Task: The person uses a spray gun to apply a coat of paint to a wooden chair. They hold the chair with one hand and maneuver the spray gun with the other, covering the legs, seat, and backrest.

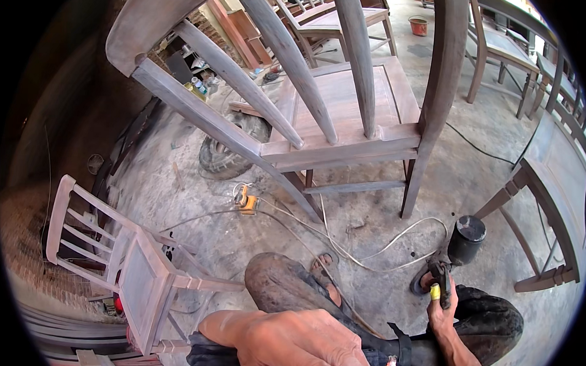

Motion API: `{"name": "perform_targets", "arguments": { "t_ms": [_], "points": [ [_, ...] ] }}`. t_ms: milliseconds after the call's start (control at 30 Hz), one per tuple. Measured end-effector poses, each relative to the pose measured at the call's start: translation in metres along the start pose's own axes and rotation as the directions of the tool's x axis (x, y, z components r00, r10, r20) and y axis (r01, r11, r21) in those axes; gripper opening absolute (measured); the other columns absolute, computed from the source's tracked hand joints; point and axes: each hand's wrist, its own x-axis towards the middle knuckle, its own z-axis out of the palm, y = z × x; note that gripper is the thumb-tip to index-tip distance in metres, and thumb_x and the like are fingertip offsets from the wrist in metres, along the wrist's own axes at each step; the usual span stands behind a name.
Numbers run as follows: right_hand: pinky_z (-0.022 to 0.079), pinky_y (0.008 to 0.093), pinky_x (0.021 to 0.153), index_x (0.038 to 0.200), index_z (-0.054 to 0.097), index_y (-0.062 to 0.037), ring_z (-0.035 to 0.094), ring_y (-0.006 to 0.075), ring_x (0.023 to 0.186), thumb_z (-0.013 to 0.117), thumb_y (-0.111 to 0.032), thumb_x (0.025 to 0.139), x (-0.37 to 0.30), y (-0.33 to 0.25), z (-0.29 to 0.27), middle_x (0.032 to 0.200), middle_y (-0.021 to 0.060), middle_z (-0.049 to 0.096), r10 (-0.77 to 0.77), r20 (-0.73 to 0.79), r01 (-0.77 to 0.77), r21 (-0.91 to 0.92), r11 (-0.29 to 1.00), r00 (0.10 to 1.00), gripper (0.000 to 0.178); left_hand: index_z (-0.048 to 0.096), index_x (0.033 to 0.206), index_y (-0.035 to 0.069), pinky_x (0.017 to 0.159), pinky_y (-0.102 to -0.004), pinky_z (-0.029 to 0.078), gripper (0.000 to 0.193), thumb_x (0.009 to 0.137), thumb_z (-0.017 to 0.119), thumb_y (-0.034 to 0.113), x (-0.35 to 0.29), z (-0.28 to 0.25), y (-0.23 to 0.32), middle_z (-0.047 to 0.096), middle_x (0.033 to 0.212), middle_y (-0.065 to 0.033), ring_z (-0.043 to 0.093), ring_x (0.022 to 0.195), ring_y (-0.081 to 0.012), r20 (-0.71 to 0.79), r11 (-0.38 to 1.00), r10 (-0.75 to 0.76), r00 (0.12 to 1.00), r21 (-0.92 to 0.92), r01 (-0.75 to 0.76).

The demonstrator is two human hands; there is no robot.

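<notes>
Beside the black canister [466,238] on the floor, the right hand [441,304] grips a sander [431,278]; the left hand [300,344] rests loose, holding nothing.

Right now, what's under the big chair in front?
Under the chair: dusty concrete floor, pale cables and an orange plug block. The seat hides the floor further back.

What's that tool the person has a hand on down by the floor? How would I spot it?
Start at the big unpainted wooden chair in the middle, then follow the pale cables down the dusty floor to the lower right. There the right hand grips a dark power tool, the only thing with a black cylindrical canister.
</notes>
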Motion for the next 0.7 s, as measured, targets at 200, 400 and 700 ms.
{"name": "perform_targets", "arguments": {
  "t_ms": [200,400,700],
  "points": [
    [0.048,0.0322,0.088,0.133,0.055,0.0033,0.06,0.0156,0.095,0.062,-0.03,0.103,0.0,0.002,-0.004,0.105,0.0065,0.064,-0.034,0.002,0.034,-0.045,0.998,0.999,0.046,0.062,0.114,-0.019,0.072,-0.0477,0.057,0.048,0.098,0.063,0.026,-0.012,-0.004,0.01,0.069,0.105,-0.0319,0.071,0.087,-0.0416,0.025,0.989,-0.137,0.99,0.06,0.136],
    [0.048,0.0325,0.088,0.133,0.056,0.003,0.06,0.0159,0.095,0.06,-0.021,0.103,0.001,0.001,-0.002,0.104,0.0068,0.064,-0.05,-0.006,0.049,-0.063,0.997,0.999,0.038,0.064,0.113,-0.022,0.071,-0.0432,0.06,0.062,0.085,0.085,0.03,0.0,-0.004,-0.005,0.071,0.102,-0.0314,0.073,0.085,-0.0388,0.038,1.0,0.011,0.999,-0.002,-0.011],
    [0.047,0.0304,0.092,0.138,0.052,0.0056,0.06,0.016,0.099,0.058,-0.008,0.102,-0.002,0.006,-0.004,0.108,0.0082,0.065,-0.043,-0.01,0.042,-0.026,0.999,0.999,0.039,0.069,0.106,-0.015,0.069,-0.0459,0.059,0.054,0.093,0.075,0.038,-0.01,0.002,0.01,0.073,0.1,-0.028,0.074,0.084,-0.0391,-0.081,0.991,-0.117,0.99,0.049,0.121]
  ]
}}
